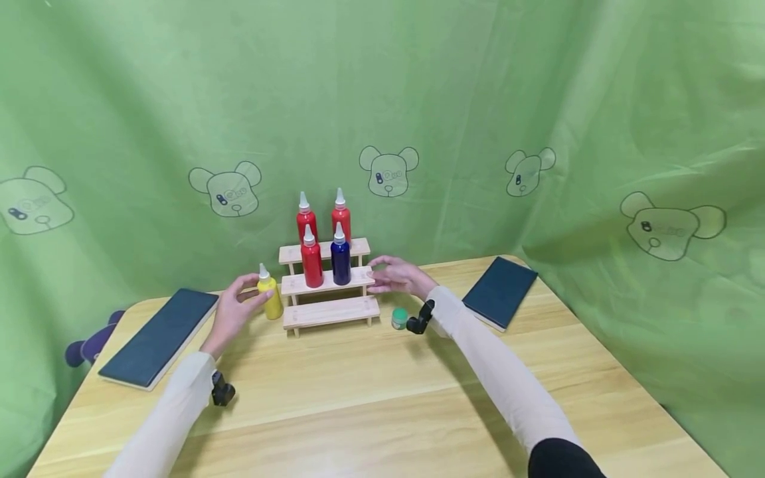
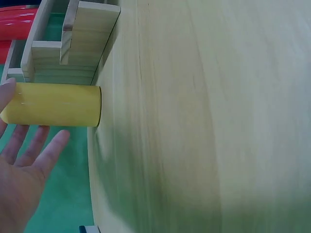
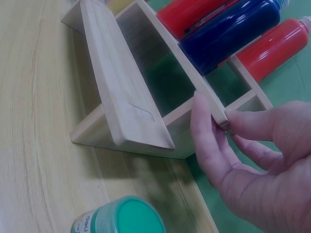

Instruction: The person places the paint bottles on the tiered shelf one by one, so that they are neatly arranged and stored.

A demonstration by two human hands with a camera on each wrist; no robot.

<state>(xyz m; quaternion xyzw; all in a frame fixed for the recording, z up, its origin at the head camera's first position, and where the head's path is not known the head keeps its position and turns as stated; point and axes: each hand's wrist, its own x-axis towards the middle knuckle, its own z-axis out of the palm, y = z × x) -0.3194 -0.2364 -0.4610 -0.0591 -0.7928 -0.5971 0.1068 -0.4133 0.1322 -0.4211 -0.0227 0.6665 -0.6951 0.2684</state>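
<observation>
A yellow squeeze bottle (image 1: pixel 273 302) with a white pointed cap stands upright left of a three-step wooden display stand (image 1: pixel 331 312). My left hand (image 1: pixel 238 307) holds it near the top, thumb on one side and fingers on the other; in the left wrist view the bottle (image 2: pixel 58 104) shows its lower part. At the stand's right end, my right hand (image 3: pixel 265 165) pinches the end of the middle shelf between thumb and fingers. On that shelf are a red bottle (image 1: pixel 312 264) and a dark blue bottle (image 1: pixel 340 261). Two more red bottles (image 1: pixel 342 216) occupy the top shelf, partly hidden.
A small green-lidded jar (image 3: pixel 138 218) sits on the table (image 1: pixel 335 398) right of the stand, close to the right wrist. Dark-covered books lie at the left (image 1: pixel 161 335) and right (image 1: pixel 501 292). Behind everything hangs a green curtain (image 1: pixel 299 86) with bear heads.
</observation>
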